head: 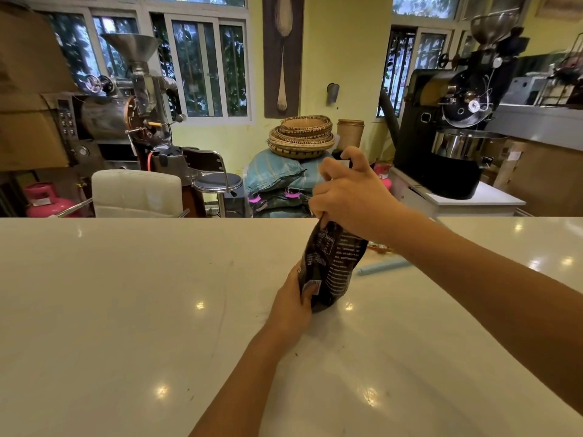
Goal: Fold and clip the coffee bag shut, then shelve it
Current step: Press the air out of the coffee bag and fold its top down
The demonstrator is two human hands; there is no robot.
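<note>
Both forearms reach over the white tabletop (126,310). On it the dark coffee bag (331,263) stands upright, near the middle. The left hand (291,302) grasps the bag's lower side. The right hand (350,197) is clenched around the bag's gathered top. Just beside the bag, behind the right forearm, lies a light blue clip (381,267).

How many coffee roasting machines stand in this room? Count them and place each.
2. One silver roaster stands at back left by the window; one black roaster stands at back right on a white stand. Others may be out of view.
</note>
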